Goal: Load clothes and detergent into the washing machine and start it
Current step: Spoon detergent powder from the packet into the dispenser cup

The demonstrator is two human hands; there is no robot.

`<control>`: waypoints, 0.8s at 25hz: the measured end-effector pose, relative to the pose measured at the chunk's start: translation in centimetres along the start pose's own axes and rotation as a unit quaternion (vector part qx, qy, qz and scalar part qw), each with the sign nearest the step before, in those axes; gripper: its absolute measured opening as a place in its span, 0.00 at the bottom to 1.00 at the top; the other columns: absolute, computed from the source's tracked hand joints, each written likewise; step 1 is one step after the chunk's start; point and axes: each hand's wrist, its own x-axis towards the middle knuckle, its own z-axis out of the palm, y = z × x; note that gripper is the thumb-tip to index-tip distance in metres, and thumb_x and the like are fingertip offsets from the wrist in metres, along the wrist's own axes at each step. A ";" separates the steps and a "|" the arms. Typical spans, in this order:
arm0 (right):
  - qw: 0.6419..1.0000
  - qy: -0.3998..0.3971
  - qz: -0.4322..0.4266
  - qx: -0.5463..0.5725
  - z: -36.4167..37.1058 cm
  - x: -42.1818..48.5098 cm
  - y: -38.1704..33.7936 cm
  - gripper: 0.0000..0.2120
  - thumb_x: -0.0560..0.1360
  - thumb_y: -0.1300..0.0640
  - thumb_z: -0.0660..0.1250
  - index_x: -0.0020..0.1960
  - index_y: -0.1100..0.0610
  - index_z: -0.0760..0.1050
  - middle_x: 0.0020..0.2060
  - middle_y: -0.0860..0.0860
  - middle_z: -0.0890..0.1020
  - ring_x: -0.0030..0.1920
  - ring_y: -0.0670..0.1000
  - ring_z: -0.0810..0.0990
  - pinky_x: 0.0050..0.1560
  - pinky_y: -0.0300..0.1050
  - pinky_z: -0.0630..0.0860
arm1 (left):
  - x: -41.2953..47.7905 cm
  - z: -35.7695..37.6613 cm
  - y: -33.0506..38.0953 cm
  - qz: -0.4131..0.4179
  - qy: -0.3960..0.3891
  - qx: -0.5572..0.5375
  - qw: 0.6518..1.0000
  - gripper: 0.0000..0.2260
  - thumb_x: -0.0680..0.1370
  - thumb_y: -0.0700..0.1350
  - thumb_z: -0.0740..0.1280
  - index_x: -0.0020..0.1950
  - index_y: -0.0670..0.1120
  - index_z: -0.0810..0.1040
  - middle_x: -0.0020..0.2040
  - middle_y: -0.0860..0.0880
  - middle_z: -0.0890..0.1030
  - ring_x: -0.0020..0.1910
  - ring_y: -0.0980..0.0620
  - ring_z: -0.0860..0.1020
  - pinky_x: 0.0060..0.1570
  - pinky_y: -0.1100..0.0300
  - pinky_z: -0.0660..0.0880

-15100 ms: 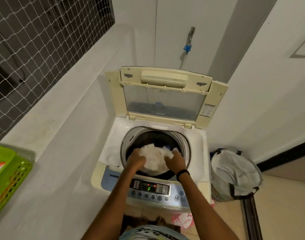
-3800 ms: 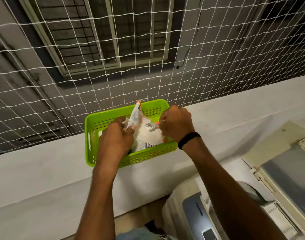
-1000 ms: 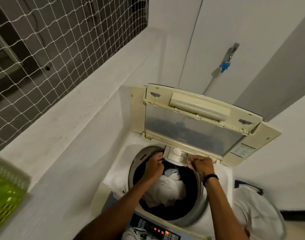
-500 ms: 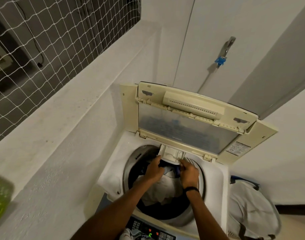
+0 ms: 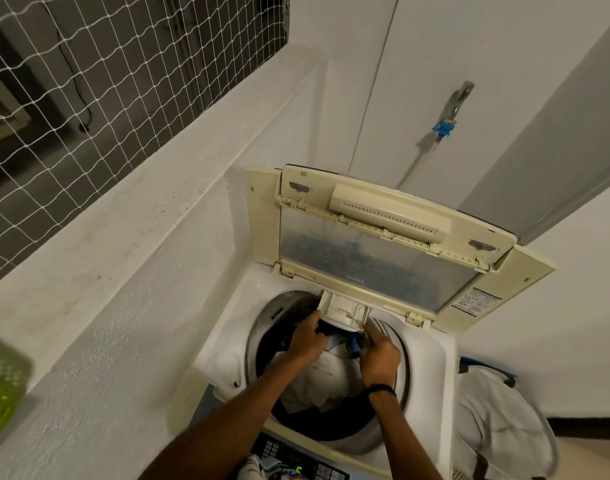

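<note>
We see the washer (image 5: 431, 362) at the frame's five o'clock, its lid (image 5: 376, 254) standing open at the back; the drum (image 5: 331, 431) holds clothes (image 5: 314, 375), mostly white, with something blue at their twelve o'clock edge; the drawer (image 5: 343, 310) juts out over the drum from its twelve o'clock rim, below the lid's hinge.

Both hands meet at the drawer's front edge; the left hand (image 5: 308, 339) sits at its seven o'clock corner, thumb up against the drawer's side and fingers curled beneath, grasping it; the right hand (image 5: 379, 355) is at the five o'clock corner with fingers bent and fingertips at the drawer's edge; we cannot tell whether it grasps the drawer or only touches it. A black wristband (image 5: 381, 389) circles the right wrist; both forearms cross above the panel (image 5: 296, 471) at six o'clock, where a green digit glows.

Just beside the washer at four o'clock stands a grey laundry bag (image 5: 497, 420); at nine o'clock a green basket (image 5: 2, 386), blurred, rests on the white ledge (image 5: 123, 209); white netting (image 5: 89, 81) fills eleven o'clock; a tap (image 5: 448, 112) with a blue fitting is on the wall at one o'clock.
</note>
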 end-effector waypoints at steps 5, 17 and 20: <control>0.925 -0.038 0.261 0.274 -0.7 0.5 -1.1 0.08 0.75 0.65 0.67 0.49 0.59 0.85 0.36 0.52 0.86 0.37 0.50 0.84 0.46 0.44 0.81 | -1.7 -1.5 1.0 0.021 0.054 -0.065 0.996 0.25 0.79 0.34 0.59 0.77 0.44 0.65 0.75 0.45 0.70 0.73 0.47 0.69 0.70 0.56 0.66; 0.712 -0.263 0.253 0.600 -4.1 -4.9 -18.9 0.08 0.77 0.68 0.62 0.52 0.66 0.79 0.44 0.59 0.83 0.44 0.54 0.83 0.44 0.40 0.82 | -18.1 -16.1 3.1 0.198 0.355 -0.181 0.896 0.15 0.78 0.39 0.68 0.65 0.47 0.77 0.58 0.52 0.82 0.55 0.57 0.80 0.53 0.70 0.76; 0.693 -0.367 0.208 0.585 -5.0 -7.1 -25.5 0.08 0.78 0.66 0.62 0.52 0.66 0.79 0.40 0.58 0.84 0.42 0.52 0.83 0.42 0.38 0.82 | -25.0 -20.0 1.9 0.241 0.451 -0.180 0.840 0.14 0.79 0.37 0.68 0.63 0.46 0.78 0.56 0.53 0.83 0.55 0.58 0.81 0.53 0.69 0.76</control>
